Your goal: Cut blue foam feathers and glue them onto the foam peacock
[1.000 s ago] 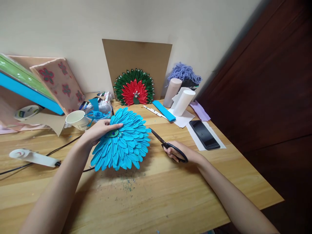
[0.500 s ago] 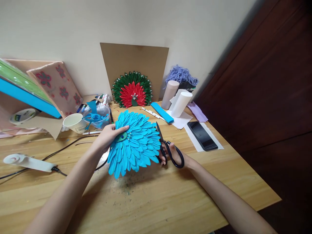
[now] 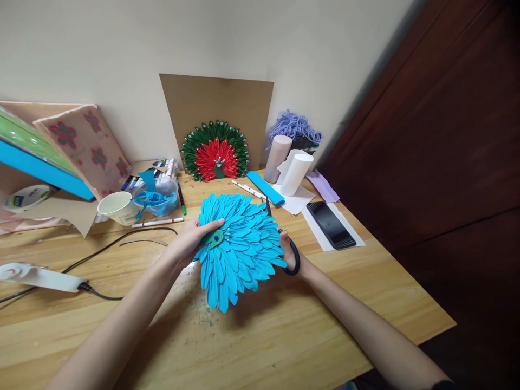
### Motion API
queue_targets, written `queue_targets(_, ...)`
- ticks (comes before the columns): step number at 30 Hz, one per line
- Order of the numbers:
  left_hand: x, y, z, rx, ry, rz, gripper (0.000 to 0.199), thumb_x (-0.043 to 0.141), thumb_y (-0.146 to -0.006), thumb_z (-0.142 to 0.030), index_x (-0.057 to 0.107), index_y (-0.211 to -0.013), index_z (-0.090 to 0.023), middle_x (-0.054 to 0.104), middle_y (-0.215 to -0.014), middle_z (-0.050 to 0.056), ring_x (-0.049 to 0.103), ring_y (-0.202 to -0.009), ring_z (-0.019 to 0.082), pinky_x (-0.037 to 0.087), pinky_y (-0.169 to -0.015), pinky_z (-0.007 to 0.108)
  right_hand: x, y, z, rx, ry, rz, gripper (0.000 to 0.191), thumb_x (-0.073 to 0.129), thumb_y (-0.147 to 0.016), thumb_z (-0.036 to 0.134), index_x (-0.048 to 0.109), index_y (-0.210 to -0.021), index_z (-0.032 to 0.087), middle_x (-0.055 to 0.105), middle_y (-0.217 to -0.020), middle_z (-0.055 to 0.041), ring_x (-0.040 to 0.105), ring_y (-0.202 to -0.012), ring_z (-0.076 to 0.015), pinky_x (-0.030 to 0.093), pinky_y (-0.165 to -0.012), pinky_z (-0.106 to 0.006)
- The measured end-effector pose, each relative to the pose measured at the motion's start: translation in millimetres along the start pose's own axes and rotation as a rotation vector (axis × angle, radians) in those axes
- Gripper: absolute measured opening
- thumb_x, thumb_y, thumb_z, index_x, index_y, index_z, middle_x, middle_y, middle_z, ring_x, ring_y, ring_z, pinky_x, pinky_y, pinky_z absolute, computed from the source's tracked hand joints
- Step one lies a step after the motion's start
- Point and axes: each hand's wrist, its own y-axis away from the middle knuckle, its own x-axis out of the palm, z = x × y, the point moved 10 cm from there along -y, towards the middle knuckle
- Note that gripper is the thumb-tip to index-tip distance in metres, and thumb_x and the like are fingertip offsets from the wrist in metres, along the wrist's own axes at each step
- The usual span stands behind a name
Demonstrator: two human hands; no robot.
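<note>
My left hand [image 3: 193, 238] pinches a blue paper peacock [image 3: 244, 244] at its green head [image 3: 215, 238], thumb on the front and fingers hidden behind. Layered blue petal-like feathers fan out to the right, held above the table. At the far edge of the feathers, my right hand [image 3: 287, 252] grips black-handled scissors [image 3: 294, 257]. The feathers cover much of the scissors and most of that hand's fingers; part of the blades shows above the feather edge. Whether the blades touch the paper I cannot tell.
A red and green peacock [image 3: 217, 157] leans on a brown board [image 3: 215, 97] at the back. A phone [image 3: 331, 225] lies to the right, near white paper rolls [image 3: 296, 173]. At left are a paper cup [image 3: 117, 208], a tub of blue scraps [image 3: 158, 197] and a corded glue gun [image 3: 44, 279].
The blue peacock has shifted right and toward me, over the scissors, which it now partly hides. The camera view has turned slightly to the right.
</note>
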Motion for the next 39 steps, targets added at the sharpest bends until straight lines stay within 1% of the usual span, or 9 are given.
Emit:
queue_targets(4,-0.4,0.7,0.0,-0.004,0.003,0.000,0.029,0.078,-0.063,-0.031,0.064,-0.081,-0.013,0.072,-0.076,0.008,0.068,-0.065,0.019,0.058,-0.063,0.028,0.9,-2.0,-8.2,0.020,-0.010,-0.003,0.082,0.015,-0.063,0.088,0.061,-0.072,0.021,0.054,-0.049,-0.0041,0.060,-0.059,-0.0231,0.048,-0.052,-0.033)
queue_targets(9,0.1,-0.5,-0.7,-0.003,0.008,0.018,0.028,0.077,-0.064,-0.030,0.065,-0.082,-0.012,0.072,-0.079,0.009,0.068,-0.065,0.019,0.058,-0.063,0.027,1.4,-4.1,-14.5,0.017,-0.009,-0.032,0.077,0.017,-0.068,0.085,0.060,-0.069,0.021,0.053,-0.046,-0.0036,0.060,-0.056,-0.0228,0.050,-0.052,-0.033)
queue_targets(17,-8.5,1.1,-11.8,0.029,-0.001,-0.011,0.031,0.078,-0.062,-0.029,0.067,-0.085,-0.011,0.072,-0.080,0.009,0.068,-0.064,0.018,0.057,-0.061,0.026,-0.6,7.4,3.9,0.013,0.071,-0.139,0.067,0.026,-0.071,0.082,0.046,-0.057,0.020,0.048,-0.043,-0.0005,0.050,-0.037,-0.0136,0.040,-0.036,-0.024)
queue_targets(22,-24.6,-1.2,-16.4,0.004,-0.059,-0.041,0.030,0.080,-0.060,-0.031,0.066,-0.076,-0.011,0.071,-0.071,0.008,0.066,-0.056,0.016,0.056,-0.058,0.024,1.7,8.8,2.8,0.120,-0.023,-0.130,0.067,0.040,-0.057,0.086,0.041,-0.062,0.020,0.040,-0.044,0.0060,0.042,-0.034,-0.0081,0.037,-0.033,-0.020)
queue_targets(25,-37.9,-2.4,-20.4,-0.004,-0.090,-0.082,0.033,0.081,-0.058,-0.033,0.066,-0.077,-0.010,0.071,-0.071,0.008,0.067,-0.059,0.018,0.056,-0.057,0.026,8.3,8.7,3.6,0.194,-0.107,-0.074,0.068,0.051,-0.048,0.085,0.041,-0.064,0.020,0.037,-0.044,0.0083,0.036,-0.033,-0.0055,0.034,-0.031,-0.019)
queue_targets(27,-43.8,-2.1,-24.2,0.001,-0.102,-0.091,0.036,0.081,-0.056,-0.034,0.067,-0.079,-0.010,0.072,-0.073,0.009,0.067,-0.060,0.019,0.056,-0.057,0.027,12.4,9.3,7.3,0.214,-0.120,-0.025,0.065,0.056,-0.048,0.081,0.041,-0.064,0.020,0.036,-0.044,0.0088,0.033,-0.034,-0.0047,0.032,-0.031,-0.018)
queue_targets(33,-54.5,3.5,-33.8,-0.014,-0.171,-0.104,0.036,0.082,-0.054,-0.036,0.066,-0.078,-0.013,0.072,-0.073,0.009,0.067,-0.058,0.019,0.056,-0.055,0.027,10.9,13.0,6.8,0.194,-0.015,0.109,0.053,0.057,-0.060,0.070,0.043,-0.067,0.019,0.037,-0.047,0.0080,0.033,-0.037,-0.0047,0.032,-0.032,-0.017)
queue_targets(36,-62.6,7.2,-39.3,-0.013,-0.222,-0.146,0.035,0.082,-0.052,-0.037,0.065,-0.071,-0.014,0.071,-0.066,0.006,0.065,-0.053,0.018,0.054,-0.049,0.026,7.9,16.0,-0.4,0.189,0.012,0.171,0.043,0.057,-0.069,0.059,0.046,-0.071,0.018,0.039,-0.053,0.0064,0.037,-0.041,-0.0054,0.035,-0.035,-0.016)
queue_targets(39,-70.1,9.4,-42.7,-0.013,-0.245,-0.170,0.036,0.083,-0.050,-0.039,0.064,-0.070,-0.016,0.070,-0.065,0.004,0.065,-0.053,0.018,0.054,-0.049,0.027,5.1,18.7,-9.4,0.242,0.069,0.207,0.030,0.054,-0.075,0.047,0.047,-0.071,0.017,0.041,-0.054,0.0057,0.040,-0.040,-0.0055,0.035,-0.035,-0.015)
